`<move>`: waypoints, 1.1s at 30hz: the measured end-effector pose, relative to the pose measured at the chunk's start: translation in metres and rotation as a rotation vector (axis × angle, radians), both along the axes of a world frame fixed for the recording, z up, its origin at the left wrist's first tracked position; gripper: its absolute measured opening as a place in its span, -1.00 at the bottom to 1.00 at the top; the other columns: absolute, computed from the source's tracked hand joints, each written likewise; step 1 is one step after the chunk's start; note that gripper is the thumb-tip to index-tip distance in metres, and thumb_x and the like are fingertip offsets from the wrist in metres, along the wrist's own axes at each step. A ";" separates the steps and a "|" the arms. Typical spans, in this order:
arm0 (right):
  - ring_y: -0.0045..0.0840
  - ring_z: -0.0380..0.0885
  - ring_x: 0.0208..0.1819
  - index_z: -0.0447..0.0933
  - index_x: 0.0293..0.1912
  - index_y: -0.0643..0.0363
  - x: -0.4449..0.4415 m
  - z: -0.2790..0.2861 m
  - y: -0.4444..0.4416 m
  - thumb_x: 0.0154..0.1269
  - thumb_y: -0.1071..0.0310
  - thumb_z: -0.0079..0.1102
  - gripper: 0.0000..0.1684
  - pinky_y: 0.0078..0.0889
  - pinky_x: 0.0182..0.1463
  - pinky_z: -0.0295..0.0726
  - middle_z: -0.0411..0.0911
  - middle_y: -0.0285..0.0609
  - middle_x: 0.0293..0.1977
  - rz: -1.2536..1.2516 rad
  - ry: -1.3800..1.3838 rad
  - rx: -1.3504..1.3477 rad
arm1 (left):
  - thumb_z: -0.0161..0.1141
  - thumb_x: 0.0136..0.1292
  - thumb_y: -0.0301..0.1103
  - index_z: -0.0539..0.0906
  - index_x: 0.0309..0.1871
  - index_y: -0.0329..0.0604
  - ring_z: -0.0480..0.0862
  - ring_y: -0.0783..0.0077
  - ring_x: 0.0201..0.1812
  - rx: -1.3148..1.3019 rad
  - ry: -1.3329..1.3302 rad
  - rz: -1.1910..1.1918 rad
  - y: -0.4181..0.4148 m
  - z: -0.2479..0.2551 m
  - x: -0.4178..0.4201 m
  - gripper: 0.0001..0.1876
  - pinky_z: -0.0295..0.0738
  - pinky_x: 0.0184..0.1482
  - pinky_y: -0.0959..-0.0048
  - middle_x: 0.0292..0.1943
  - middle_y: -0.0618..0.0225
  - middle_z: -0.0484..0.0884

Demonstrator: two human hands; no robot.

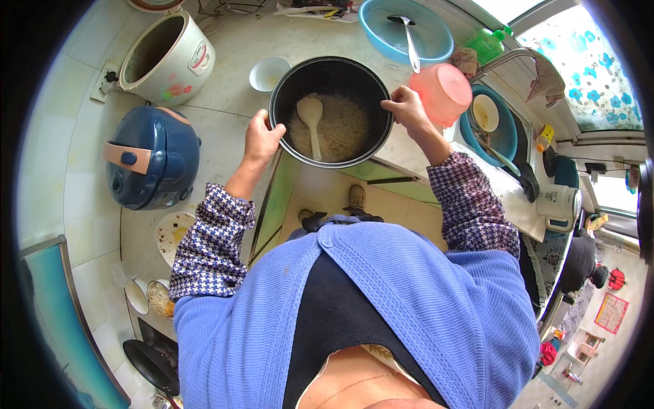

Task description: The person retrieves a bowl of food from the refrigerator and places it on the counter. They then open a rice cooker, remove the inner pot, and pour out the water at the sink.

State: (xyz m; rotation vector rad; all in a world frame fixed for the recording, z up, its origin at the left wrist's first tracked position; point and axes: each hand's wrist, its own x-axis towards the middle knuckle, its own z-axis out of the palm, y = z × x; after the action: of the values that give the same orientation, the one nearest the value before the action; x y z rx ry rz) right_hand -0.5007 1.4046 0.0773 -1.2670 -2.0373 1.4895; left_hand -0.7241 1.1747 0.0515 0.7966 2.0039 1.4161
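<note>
Both my hands hold a black rice cooker inner pot (352,76) by its rim. My left hand (261,140) grips the left side with the thumb on the rim; my right hand (409,108) pinches the right side. Cooked grain, perhaps rice porridge (345,128), covers the pot's bottom, and a white rice paddle (310,115) lies on it. A small white bowl (268,74) stands just left of the pot. Beside my right hand is a pink plastic container (447,89). Above it, a metal spoon (411,46) leans in a light blue basin (429,30).
An open white rice cooker (176,56) and a closed blue rice cooker (153,158) stand at left, above a soiled plate (173,235). At right, a blue basin (498,143) with a bowl sits in the sink under the faucet (503,59). The counter edge curves below the pot.
</note>
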 end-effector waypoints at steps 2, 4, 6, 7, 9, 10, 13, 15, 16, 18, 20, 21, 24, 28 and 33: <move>-0.63 0.38 -0.64 0.36 -0.43 0.28 -0.010 -0.001 -0.001 -0.06 0.41 0.30 -0.72 -0.55 -0.65 0.36 0.38 -0.28 -0.60 0.025 0.003 0.008 | 0.14 -0.05 -0.49 0.34 -0.55 -0.22 0.35 0.60 -0.59 -0.040 0.033 0.061 -0.005 -0.009 -0.004 -0.84 0.31 -0.52 0.52 -0.65 0.44 0.40; -0.62 0.38 -0.64 0.35 -0.42 0.28 -0.033 0.018 -0.001 -0.06 0.42 0.28 -0.74 -0.55 -0.65 0.37 0.37 -0.28 -0.60 0.049 0.055 -0.042 | 0.14 -0.07 -0.49 0.31 -0.57 -0.21 0.31 0.61 -0.59 -0.083 0.030 0.115 -0.008 0.013 -0.021 -0.81 0.28 -0.52 0.51 -0.66 0.46 0.36; -0.61 0.40 -0.64 0.35 -0.43 0.29 -0.051 0.032 -0.005 -0.03 0.41 0.28 -0.73 -0.55 -0.64 0.38 0.36 -0.27 -0.61 0.073 0.054 -0.090 | 0.14 -0.07 -0.49 0.31 -0.57 -0.21 0.30 0.62 -0.59 -0.084 0.023 0.144 -0.014 0.028 -0.034 -0.81 0.27 -0.53 0.51 -0.66 0.47 0.34; -0.60 0.40 -0.65 0.35 -0.43 0.29 -0.058 0.035 -0.008 -0.02 0.41 0.27 -0.73 -0.55 -0.64 0.38 0.36 -0.26 -0.61 0.081 0.057 -0.109 | 0.14 -0.08 -0.49 0.30 -0.57 -0.21 0.29 0.63 -0.59 -0.076 0.022 0.155 -0.017 0.029 -0.041 -0.81 0.27 -0.53 0.51 -0.66 0.47 0.33; -0.54 0.45 -0.65 0.38 -0.38 0.31 -0.063 0.029 -0.004 0.12 0.28 0.18 -0.72 -0.52 -0.60 0.43 0.41 -0.23 -0.62 0.138 0.141 -0.143 | 0.15 -0.07 -0.49 0.29 -0.58 -0.21 0.26 0.65 -0.59 -0.072 0.085 0.175 -0.024 0.035 -0.052 -0.79 0.24 -0.55 0.53 -0.66 0.49 0.29; -0.49 0.47 -0.64 0.40 -0.36 0.31 -0.062 0.024 0.002 0.17 0.23 0.13 -0.71 -0.49 -0.57 0.45 0.43 -0.21 -0.62 0.123 0.218 -0.194 | 0.15 -0.06 -0.49 0.28 -0.59 -0.20 0.25 0.65 -0.59 -0.067 0.087 0.193 -0.027 0.040 -0.053 -0.78 0.23 -0.55 0.53 -0.66 0.50 0.29; -0.27 0.52 -0.22 0.46 -0.25 0.26 -0.052 -0.002 0.017 0.22 0.27 -0.04 -0.75 -0.25 -0.15 0.47 0.54 -0.13 -0.35 0.346 -0.057 0.511 | 0.14 -0.05 -0.50 0.25 -0.59 -0.17 0.21 0.66 -0.58 -0.038 0.131 0.277 -0.039 0.049 -0.052 -0.76 0.20 -0.54 0.55 -0.66 0.54 0.25; -0.25 0.44 -0.01 0.47 -0.25 0.23 -0.037 -0.017 0.009 0.15 0.36 -0.05 -0.79 -0.16 0.03 0.37 0.53 -0.13 -0.18 0.578 -0.181 1.015 | 0.16 -0.04 -0.49 0.25 -0.59 -0.18 0.21 0.66 -0.56 -0.085 0.117 0.317 -0.040 0.049 -0.055 -0.75 0.19 -0.52 0.56 -0.65 0.54 0.25; -0.34 0.35 0.06 0.46 -0.25 0.18 -0.035 -0.023 0.004 0.06 0.43 -0.04 -0.79 -0.16 0.10 0.27 0.47 -0.19 -0.11 0.581 -0.197 1.229 | 0.16 -0.04 -0.49 0.28 -0.57 -0.19 0.23 0.66 -0.56 -0.091 0.113 0.317 -0.041 0.051 -0.057 -0.78 0.21 -0.51 0.56 -0.63 0.53 0.28; -0.36 0.37 -0.01 0.45 -0.25 0.15 -0.034 -0.026 0.010 0.06 0.42 -0.02 -0.80 -0.20 0.07 0.28 0.47 -0.20 -0.19 0.724 -0.357 1.171 | 0.16 -0.03 -0.48 0.34 -0.53 -0.20 0.27 0.65 -0.55 -0.103 0.107 0.320 -0.041 0.054 -0.057 -0.83 0.25 -0.49 0.57 -0.60 0.51 0.34; -0.41 0.39 -0.08 0.43 -0.25 0.12 -0.028 -0.024 0.011 0.04 0.43 0.00 -0.80 -0.27 0.04 0.28 0.46 -0.23 -0.30 0.806 -0.401 1.177 | 0.16 0.01 -0.49 0.42 -0.43 -0.21 0.34 0.65 -0.52 -0.137 0.104 0.340 -0.041 0.059 -0.048 -0.88 0.29 -0.44 0.59 -0.54 0.48 0.42; -0.41 0.39 -0.09 0.43 -0.26 0.12 -0.022 -0.020 0.008 0.04 0.43 0.01 -0.82 -0.28 0.03 0.28 0.46 -0.23 -0.30 0.831 -0.398 1.158 | 0.16 0.03 -0.50 0.46 -0.39 -0.22 0.38 0.66 -0.50 -0.153 0.104 0.355 -0.043 0.060 -0.046 -0.90 0.31 -0.42 0.60 -0.51 0.47 0.46; -0.42 0.39 -0.10 0.40 -0.33 0.12 0.007 0.014 -0.003 0.02 0.45 0.02 -0.86 -0.30 0.05 0.28 0.45 -0.24 -0.32 0.867 -0.403 1.076 | 0.10 0.03 -0.41 0.51 -0.25 -0.30 0.54 0.53 -0.51 -0.319 -0.146 0.243 -0.037 0.080 -0.041 -0.79 0.53 -0.40 0.49 -0.42 0.35 0.56; -0.35 0.37 -0.16 0.36 -0.34 0.11 0.051 0.077 0.000 -0.10 0.48 0.06 -0.79 -0.26 0.03 0.32 0.39 -0.24 -0.35 0.858 -0.217 1.095 | 0.04 0.01 -0.40 0.51 -0.30 -0.28 0.58 0.49 -0.54 -0.466 -0.346 0.150 -0.030 0.099 -0.029 -0.81 0.60 -0.45 0.41 -0.49 0.36 0.57; -0.25 0.36 -0.09 0.41 -0.31 0.16 0.024 0.122 0.051 -0.08 0.49 0.02 -0.77 -0.15 0.12 0.29 0.40 -0.17 -0.30 0.891 -0.013 1.251 | 0.03 0.00 -0.43 0.50 -0.40 -0.25 0.54 0.52 -0.57 -0.459 -0.318 0.184 -0.034 0.092 -0.025 -0.89 0.53 -0.51 0.47 -0.56 0.40 0.52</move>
State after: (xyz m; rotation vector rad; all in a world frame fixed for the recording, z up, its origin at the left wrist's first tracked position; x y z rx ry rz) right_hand -0.4764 1.4560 0.1992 0.1576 -2.8340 0.0933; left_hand -0.7486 1.1406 0.1433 0.1801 2.0656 1.0305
